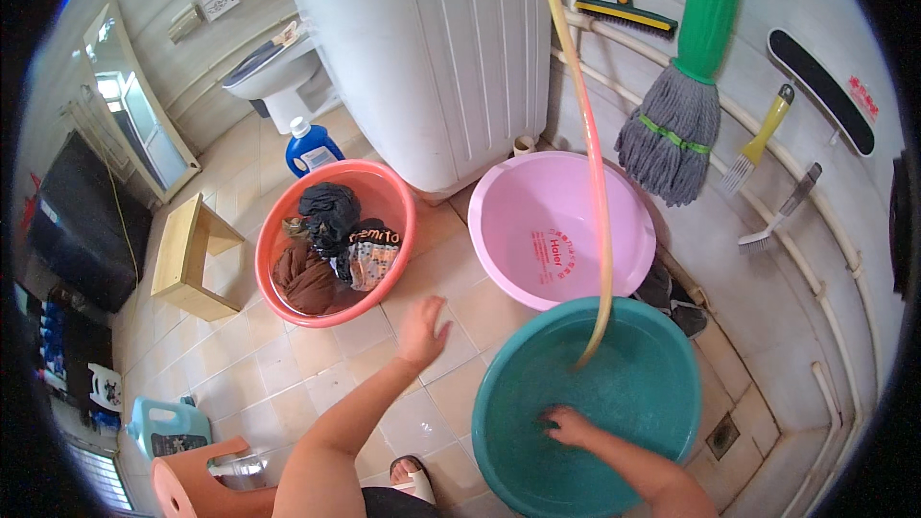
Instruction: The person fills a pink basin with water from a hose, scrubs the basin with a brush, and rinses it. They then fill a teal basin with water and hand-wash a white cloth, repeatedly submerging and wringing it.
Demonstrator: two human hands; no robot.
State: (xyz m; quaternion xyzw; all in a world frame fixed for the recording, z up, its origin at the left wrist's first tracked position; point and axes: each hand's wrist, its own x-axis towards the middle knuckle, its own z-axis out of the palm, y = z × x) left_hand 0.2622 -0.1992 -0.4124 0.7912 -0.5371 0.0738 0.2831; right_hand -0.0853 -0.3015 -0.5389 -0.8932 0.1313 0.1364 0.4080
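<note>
My right hand (570, 426) reaches into the green basin (491, 398), down at the water, its fingers loosely apart with nothing seen in them. A yellowish-pink hose (593, 149) hangs down into this basin, its end at the water. My left hand (422, 334) is in the air over the tiled floor, thumb apart from the fingers, holding nothing. It is nearest to the orange-red basin (271, 291), which holds dark, brown and patterned clothes (331, 230). A pink basin (491, 240) with red print stands just behind the green one and looks bare inside.
A white washing machine (432, 48) stands behind the basins. A blue detergent bottle (312, 149), a wooden stool (182, 264) and a teal jug (168, 425) are on the left. Along the right wall hang a grey mop (672, 134), brushes (767, 139) and pipes; a floor drain (722, 435) lies below.
</note>
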